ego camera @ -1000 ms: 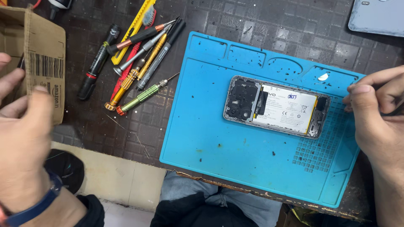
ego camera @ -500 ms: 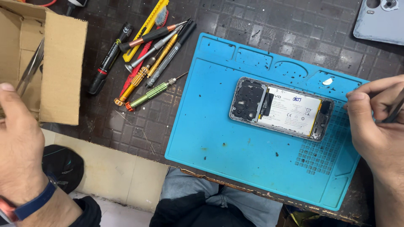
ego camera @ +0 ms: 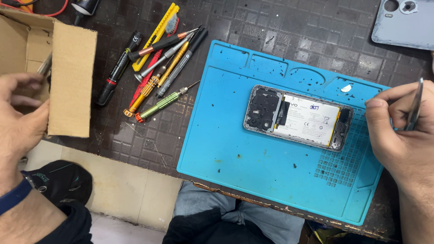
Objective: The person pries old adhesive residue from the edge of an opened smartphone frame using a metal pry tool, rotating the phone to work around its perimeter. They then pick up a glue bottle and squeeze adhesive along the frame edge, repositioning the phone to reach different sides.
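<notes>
Since a second ago the left hand [ego camera: 20,113] has shifted to the open brown cardboard box [ego camera: 72,77] left of the blue silicone work mat [ego camera: 235,149], fingers curled on a thin metal tool [ego camera: 44,65] — mostly hidden. The right hand [ego camera: 400,131] pinches slim metal tweezers [ego camera: 413,106] at the mat's right edge. The opened phone with exposed white battery [ego camera: 298,117] lies on the mat, untouched.

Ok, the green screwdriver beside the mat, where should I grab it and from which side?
Probably by the ribbed green handle of the green screwdriver, coming straight down from above. It lies flat on the table, thin tip towards the blue mat, orange cap towards the cardboard box. Its lower side looks clear; the gold screwdriver lies close on the upper side.
</notes>
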